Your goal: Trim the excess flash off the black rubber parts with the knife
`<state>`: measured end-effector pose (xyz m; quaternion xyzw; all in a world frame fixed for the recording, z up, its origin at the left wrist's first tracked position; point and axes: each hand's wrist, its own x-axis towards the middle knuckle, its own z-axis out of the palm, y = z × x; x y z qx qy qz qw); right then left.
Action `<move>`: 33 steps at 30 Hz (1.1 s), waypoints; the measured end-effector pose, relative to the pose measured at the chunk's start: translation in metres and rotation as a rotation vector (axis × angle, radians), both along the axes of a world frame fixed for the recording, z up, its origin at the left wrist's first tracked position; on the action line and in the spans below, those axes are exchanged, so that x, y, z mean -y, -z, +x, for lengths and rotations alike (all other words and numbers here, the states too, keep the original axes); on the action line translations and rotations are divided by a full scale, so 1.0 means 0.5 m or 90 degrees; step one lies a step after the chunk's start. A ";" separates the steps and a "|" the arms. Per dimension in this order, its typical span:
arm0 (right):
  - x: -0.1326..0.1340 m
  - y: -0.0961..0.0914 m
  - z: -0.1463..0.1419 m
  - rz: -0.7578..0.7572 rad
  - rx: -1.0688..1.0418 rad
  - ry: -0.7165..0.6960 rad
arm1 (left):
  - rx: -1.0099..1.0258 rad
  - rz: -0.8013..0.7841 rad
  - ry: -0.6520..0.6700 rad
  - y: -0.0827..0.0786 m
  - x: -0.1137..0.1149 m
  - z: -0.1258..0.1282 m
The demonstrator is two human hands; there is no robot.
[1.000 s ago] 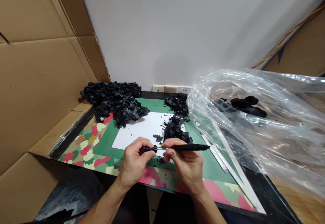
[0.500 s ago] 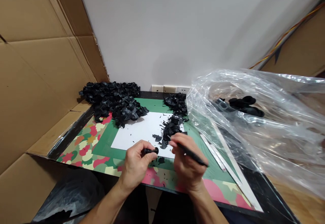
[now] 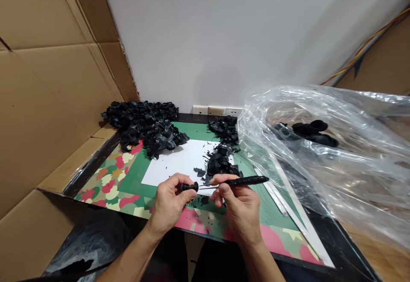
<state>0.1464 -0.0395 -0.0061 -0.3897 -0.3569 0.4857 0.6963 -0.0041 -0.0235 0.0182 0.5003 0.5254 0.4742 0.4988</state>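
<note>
Between thumb and fingers, my left hand [image 3: 173, 203] pinches a small black rubber part [image 3: 191, 187] with a round end. My right hand [image 3: 239, 205] is closed around a slim black-handled tool [image 3: 248, 181]. Its thin, shiny metal shaft points left, and the tip is at or very near the rubber part; whether it touches I cannot tell. Just beyond my right hand, several ribbed black rubber pieces [image 3: 221, 162] lie on a white sheet [image 3: 173, 169]. Thin black scraps [image 3: 199, 172] are scattered around them.
A large heap of black rubber pieces [image 3: 144, 122] stands at the back left, and a smaller pile of scraps [image 3: 224, 129] at the back. A clear plastic bag [image 3: 288, 162] with black parts [image 3: 315, 130] spreads over the right side. Cardboard [image 3: 57, 103] walls the left.
My right hand has turned the tool from slanting down to the right to nearly level, bringing its metal end to the rubber part. My left hand keeps its pinch.
</note>
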 end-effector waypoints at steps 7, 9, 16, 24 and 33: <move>0.001 0.001 -0.001 -0.006 0.006 -0.019 | -0.019 0.047 -0.003 0.004 -0.004 -0.003; 0.000 0.001 0.001 -0.015 -0.003 -0.025 | -0.031 0.078 -0.002 0.006 -0.005 -0.005; -0.005 -0.011 -0.002 -0.161 0.024 -0.177 | -0.065 0.170 0.010 0.007 -0.008 -0.004; -0.010 -0.012 -0.028 -0.211 0.003 -0.232 | -0.061 0.153 0.093 0.001 -0.010 -0.013; -0.018 0.002 -0.043 -0.215 -0.124 -0.197 | -0.054 0.145 0.113 0.005 -0.018 -0.024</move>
